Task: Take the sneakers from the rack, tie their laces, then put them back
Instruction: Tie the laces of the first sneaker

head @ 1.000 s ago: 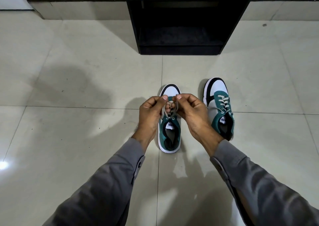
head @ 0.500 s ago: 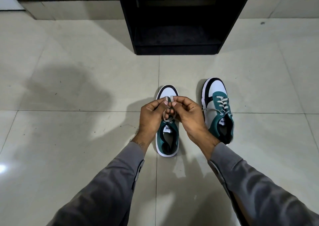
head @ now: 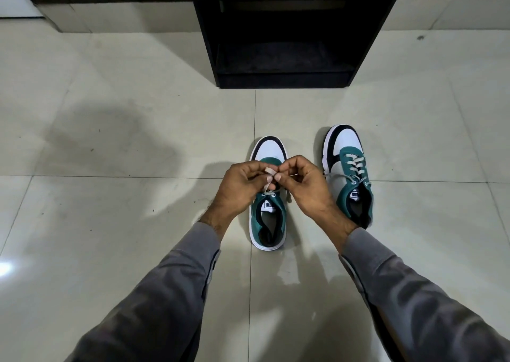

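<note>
**Lace-tying under way on left sneaker; rack empty**

The rack (head: 287,30) stands at the far edge of the floor (head: 110,113), its visible shelves bare. Both sneakers are out on the tiles in front of it, so the take-out step reads as done. The right sneaker (head: 347,174) sits apart, laced through its eyelets; whether it carries a finished bow cannot be told. The left sneaker (head: 269,196) lies between the forearms, knot unfinished. Remaining, by judgement: finish tying, return the pair.

Left hand (head: 240,187): grip pressed together, thumb and forefinger pinching a loop of the lace (head: 268,180). Right hand (head: 306,185): fingers curled, tips pinching the same lace just beside the left thumb.
</note>
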